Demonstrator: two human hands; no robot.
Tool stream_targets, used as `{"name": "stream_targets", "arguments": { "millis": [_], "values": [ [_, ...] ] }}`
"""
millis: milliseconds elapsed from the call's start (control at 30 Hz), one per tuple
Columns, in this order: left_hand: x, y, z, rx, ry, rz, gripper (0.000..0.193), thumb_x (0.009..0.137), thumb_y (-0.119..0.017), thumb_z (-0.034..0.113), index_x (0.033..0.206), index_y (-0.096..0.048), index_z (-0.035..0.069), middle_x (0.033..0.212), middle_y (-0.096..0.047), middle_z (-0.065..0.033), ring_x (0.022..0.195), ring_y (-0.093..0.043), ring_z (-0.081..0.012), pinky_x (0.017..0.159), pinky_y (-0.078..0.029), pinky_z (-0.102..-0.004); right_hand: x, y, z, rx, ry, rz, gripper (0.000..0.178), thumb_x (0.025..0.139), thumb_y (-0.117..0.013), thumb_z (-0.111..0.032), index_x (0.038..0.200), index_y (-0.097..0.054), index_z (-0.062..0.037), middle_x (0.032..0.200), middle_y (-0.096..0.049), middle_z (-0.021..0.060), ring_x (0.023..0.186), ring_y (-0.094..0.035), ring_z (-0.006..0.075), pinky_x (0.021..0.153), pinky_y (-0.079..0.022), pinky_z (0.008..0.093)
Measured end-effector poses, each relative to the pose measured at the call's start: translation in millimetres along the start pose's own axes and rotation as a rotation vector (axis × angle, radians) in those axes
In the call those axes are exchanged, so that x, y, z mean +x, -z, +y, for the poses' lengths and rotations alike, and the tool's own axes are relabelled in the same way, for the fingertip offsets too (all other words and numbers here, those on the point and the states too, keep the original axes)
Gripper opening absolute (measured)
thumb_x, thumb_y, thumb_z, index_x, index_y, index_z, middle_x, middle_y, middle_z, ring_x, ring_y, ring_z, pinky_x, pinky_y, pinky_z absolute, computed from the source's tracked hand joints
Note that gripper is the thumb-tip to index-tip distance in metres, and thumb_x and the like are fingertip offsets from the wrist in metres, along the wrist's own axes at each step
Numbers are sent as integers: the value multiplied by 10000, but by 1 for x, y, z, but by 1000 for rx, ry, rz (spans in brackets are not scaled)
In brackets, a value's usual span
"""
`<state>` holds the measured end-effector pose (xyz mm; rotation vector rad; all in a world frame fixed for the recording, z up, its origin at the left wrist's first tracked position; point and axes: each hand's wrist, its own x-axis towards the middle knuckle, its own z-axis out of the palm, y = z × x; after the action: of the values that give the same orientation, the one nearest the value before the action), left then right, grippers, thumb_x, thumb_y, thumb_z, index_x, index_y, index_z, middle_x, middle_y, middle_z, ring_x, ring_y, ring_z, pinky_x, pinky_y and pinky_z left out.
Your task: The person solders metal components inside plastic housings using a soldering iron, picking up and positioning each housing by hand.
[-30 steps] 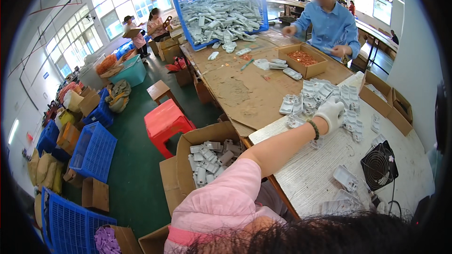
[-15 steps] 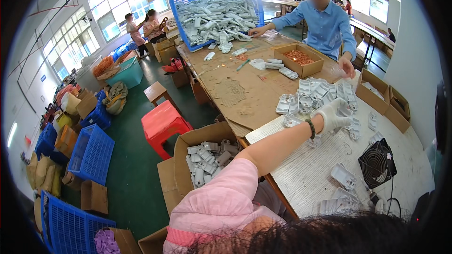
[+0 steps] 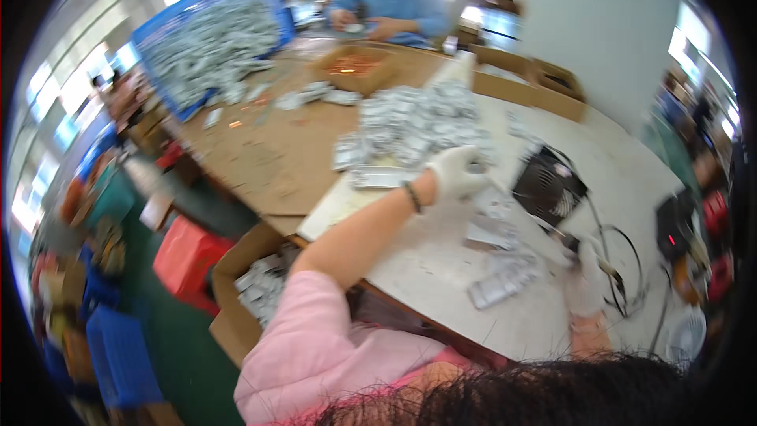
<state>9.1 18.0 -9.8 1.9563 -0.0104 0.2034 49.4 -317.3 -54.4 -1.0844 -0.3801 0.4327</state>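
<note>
My left hand (image 3: pixel 460 175), in a white glove, is over the white table just in front of a pile of whitish plastic housings (image 3: pixel 422 122). Its fingers are curled; blur hides what is in them. My right hand (image 3: pixel 582 278), also gloved, is low on the right, closed around a dark-ended tool (image 3: pixel 566 243) whose kind is too blurred to name. Between the hands are a pale housing (image 3: pixel 490 234) and a clearer row of housings (image 3: pixel 505 280). A black fan (image 3: pixel 550 185) stands just beyond my right hand.
Across the table a person in a blue shirt (image 3: pixel 394 0) handles a small thing. A carton of copper-coloured parts (image 3: pixel 355 67) and a tilted blue crate (image 3: pixel 280 4) of housings stand there. Cartons (image 3: pixel 505 79) line the far right; loose cables (image 3: pixel 623 252) lie right of the fan.
The view has swung to the right. My left hand has drawn back from the pile, and my right hand has come into view at the tool. The other person's hands have come together.
</note>
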Motion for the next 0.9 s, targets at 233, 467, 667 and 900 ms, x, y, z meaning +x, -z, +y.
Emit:
{"name": "stream_targets", "arguments": {
  "millis": [233, 467, 667, 900],
  "values": [
    [-15, -21, 5, 372, -175, -5, 220, 731, -700, 201, 781, -577, 26, 703, -597, -103, 638, -570, -175, 615, -474, -306, -4, -32, -14, -202, 84, 31, 202, 945, -487, -154, 1059, -574, -11, 890, -646, 73, 735, -607, 101, 660, -501, 230],
    [-20, -25, 24, 367, -56, -83, 235, 745, -659, 222, 798, -573, 10, 742, -623, -141, 696, -611, -263, 652, -491, -337, -11, -32, -19, -264, 6, 32, 190, 908, -509, -100, 1035, -587, 19, 877, -651, 92, 750, -612, 113, 674, -516, 243],
    [-22, -26, 22, 361, -100, -53, 221, 748, -691, 179, 771, -553, 7, 691, -585, -85, 630, -547, -150, 596, -471, -290, -11, -40, -21, -248, -51, 38, 187, 906, -523, -102, 1037, -587, 16, 881, -647, 85, 768, -606, 113, 691, -519, 245],
    [-21, -26, 24, 377, -95, -66, 217, 755, -687, 173, 778, -552, 5, 693, -587, -89, 632, -550, -151, 595, -470, -291, -11, -39, -19, -260, -56, 28, 183, 905, -534, -107, 1033, -587, 12, 888, -647, 86, 771, -608, 113, 688, -524, 243]
  ]
}}
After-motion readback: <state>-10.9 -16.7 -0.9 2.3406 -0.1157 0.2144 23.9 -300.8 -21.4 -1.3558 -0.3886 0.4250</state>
